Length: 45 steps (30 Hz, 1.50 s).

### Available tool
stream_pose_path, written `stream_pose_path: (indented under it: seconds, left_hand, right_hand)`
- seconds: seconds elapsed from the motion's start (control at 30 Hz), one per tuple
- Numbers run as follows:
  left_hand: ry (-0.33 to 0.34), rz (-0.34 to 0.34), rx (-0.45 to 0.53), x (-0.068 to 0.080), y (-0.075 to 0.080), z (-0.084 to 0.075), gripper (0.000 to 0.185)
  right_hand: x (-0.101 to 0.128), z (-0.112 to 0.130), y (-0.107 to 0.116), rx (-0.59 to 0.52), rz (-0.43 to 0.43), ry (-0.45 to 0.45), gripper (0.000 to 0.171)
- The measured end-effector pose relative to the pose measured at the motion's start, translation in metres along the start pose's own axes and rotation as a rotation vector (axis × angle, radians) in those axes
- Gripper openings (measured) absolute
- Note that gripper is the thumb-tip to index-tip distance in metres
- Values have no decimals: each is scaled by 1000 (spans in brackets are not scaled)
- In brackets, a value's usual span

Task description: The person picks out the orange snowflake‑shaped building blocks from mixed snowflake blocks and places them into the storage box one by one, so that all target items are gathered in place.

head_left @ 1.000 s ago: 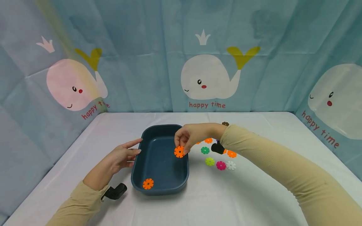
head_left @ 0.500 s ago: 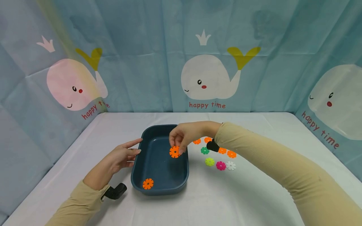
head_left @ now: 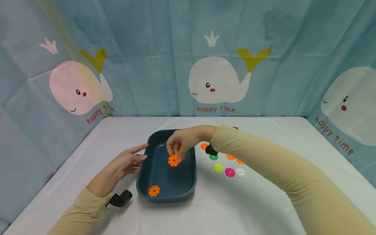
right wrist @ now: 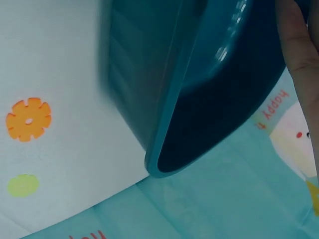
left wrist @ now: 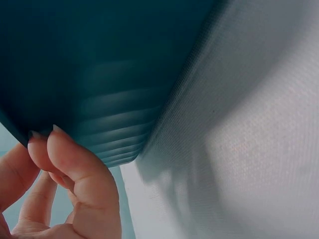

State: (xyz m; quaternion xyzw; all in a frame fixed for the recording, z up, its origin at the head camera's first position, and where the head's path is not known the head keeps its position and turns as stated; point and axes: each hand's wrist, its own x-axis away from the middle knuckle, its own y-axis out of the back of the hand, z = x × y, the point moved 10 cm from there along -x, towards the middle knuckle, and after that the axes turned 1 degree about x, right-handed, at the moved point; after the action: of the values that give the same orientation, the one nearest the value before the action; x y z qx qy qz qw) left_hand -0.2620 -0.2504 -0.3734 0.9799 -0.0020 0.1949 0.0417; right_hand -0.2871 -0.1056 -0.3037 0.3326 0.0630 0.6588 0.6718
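Overhead, toothed orange plastic disc (head_left: 173, 160) between right-hand fingertips (head_left: 180, 158), above smooth teal tray (head_left: 191, 186).

Both arms wear long, close-fitting sleeves of tan, finely ribbed knit that end at the wrists, leaving the left hand (head_left: 124, 163) and right hand (head_left: 180, 143) bare. A small black camera unit (head_left: 119, 199) is strapped under the left wrist, and a similar black device (head_left: 211, 150) sits under the right wrist. The fingernails are short and unpainted.
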Motion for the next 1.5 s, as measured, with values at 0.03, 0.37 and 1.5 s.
stream_pose_path:
  seconds: [0.03, 0.37, 1.5]
  left_hand:
    - [0, 0, -2, 0, 0, 0, 61]
    - [10, 10, -2, 0, -1, 0, 61]
    - [18, 14, -3, 1, -1, 1, 60]
  right_hand:
    - [-2, 0, 0, 11, 4, -1, 20]
    - [-25, 5, -6, 77, 52, 17, 21]
    - [-95, -38, -26, -33, 162, -84, 16]
